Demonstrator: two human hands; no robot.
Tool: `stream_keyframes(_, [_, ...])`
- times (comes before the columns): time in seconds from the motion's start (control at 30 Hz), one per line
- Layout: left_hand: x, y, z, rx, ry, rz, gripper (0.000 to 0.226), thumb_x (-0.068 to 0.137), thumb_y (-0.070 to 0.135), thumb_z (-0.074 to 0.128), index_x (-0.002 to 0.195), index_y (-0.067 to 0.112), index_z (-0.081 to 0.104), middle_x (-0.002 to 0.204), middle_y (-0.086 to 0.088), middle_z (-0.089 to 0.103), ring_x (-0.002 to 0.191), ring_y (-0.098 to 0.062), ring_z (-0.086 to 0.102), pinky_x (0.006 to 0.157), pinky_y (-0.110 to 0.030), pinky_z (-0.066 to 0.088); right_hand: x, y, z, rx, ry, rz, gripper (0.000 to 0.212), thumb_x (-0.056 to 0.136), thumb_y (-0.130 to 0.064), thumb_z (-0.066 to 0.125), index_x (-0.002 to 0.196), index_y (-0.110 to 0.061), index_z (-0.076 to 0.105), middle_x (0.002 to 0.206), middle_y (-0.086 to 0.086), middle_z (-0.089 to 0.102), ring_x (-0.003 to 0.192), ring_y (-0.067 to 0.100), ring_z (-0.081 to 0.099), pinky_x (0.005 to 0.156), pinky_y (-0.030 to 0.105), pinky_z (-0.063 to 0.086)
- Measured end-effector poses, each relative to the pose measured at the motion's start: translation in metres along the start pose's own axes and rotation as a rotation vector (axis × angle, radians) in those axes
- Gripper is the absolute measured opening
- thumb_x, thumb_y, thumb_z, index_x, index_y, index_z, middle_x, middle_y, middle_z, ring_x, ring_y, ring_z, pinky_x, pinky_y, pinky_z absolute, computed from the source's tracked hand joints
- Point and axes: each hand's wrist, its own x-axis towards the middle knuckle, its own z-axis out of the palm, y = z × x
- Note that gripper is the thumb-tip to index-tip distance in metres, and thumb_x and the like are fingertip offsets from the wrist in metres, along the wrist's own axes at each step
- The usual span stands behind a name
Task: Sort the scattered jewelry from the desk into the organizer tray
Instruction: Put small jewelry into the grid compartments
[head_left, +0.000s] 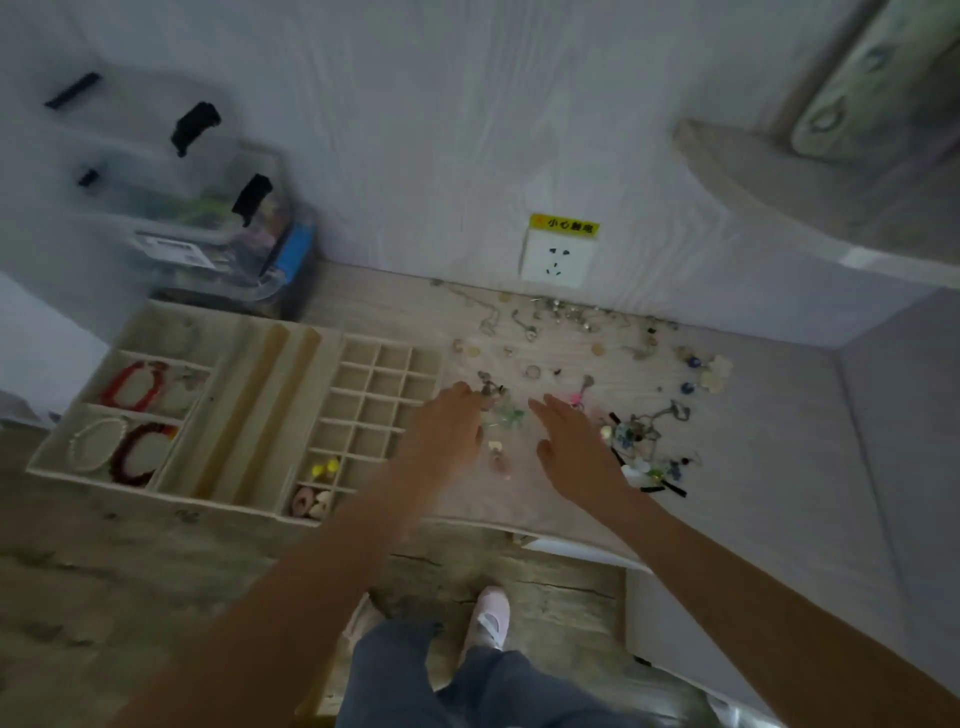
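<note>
Item: pale wooden organizer tray (244, 358), flat on the left part of the light wood-grain surface (753, 467). Left section holds three large compartments: a red beaded bracelet (131, 385) in the middle one; a white pearl bracelet (96, 442) and a dark red beaded bracelet (137, 453) side by side in the nearest one. Centre: long slanted slots. Right: a grid of small cells; small yellow pieces (323, 469) in one near cell, a pink ring-shaped piece (303, 501) in the nearest cell.

Item: scattered jewelry (561, 332), mixed chains, rings, beads and charms, spread over the surface right of the tray up to the wall.

Left hand (447, 426): above the tray's right edge, fingers bent at a small metallic piece (488, 387); blur prevents telling whether they grasp it.

Right hand (576, 452): over the jewelry, fingers extended and released, holding nothing.

Also: clear plastic storage boxes with black latches (208, 218) behind the tray; white wall socket (557, 257) under a yellow label (565, 226).
</note>
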Motion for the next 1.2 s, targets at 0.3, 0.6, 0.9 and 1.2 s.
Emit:
stream_keyframes(0.3, [0.019,0.03,0.036,0.056,-0.102,0.104,0.059,0.096,0.015,0.043,0.149,0.015,0.019,0.158,-0.004,0.01,0.145,-0.02,0.012,0.112,-0.034,0.027,-0.015,0.053,0.012,-0.057,0.015,0.137,0.057,0.1,-0.012,0.034,0.151,-0.022,0.009,0.159,0.002,-0.004,0.146,0.02,-0.001,0.118,0.031,0.009])
stream_keyframes(0.6, [0.022,0.055,0.038,0.168,0.014,0.138,0.048,0.097,0.021,0.04,0.144,0.018,0.03,0.154,-0.002,0.024,0.142,-0.021,0.019,0.112,-0.038,0.021,-0.017,0.072,-0.004,0.247,0.248,0.114,0.04,0.091,0.002,0.046,0.13,-0.004,0.048,0.135,0.015,0.043,0.122,0.03,0.045,0.1,0.031,0.036])
stream_keyframes(0.9, [0.029,0.061,0.038,0.126,-0.048,0.18,0.048,0.094,0.018,0.05,0.14,0.011,0.039,0.151,-0.008,0.028,0.141,-0.026,0.02,0.114,-0.036,0.02,-0.034,0.1,-0.009,0.313,0.15,0.338,0.031,0.08,-0.006,0.066,0.106,0.0,0.049,0.097,0.01,0.038,0.087,0.024,0.044,0.067,0.028,0.031])
stream_keyframes(1.2, [0.029,0.053,0.035,-0.063,-0.01,0.193,0.044,0.093,0.013,0.048,0.137,0.012,0.046,0.148,-0.005,0.036,0.136,-0.022,0.026,0.111,-0.027,0.018,-0.017,0.091,-0.025,0.395,0.273,0.302,0.015,0.088,0.002,0.053,0.089,0.003,0.068,0.094,0.017,0.063,0.083,0.022,0.058,0.059,0.013,0.035])
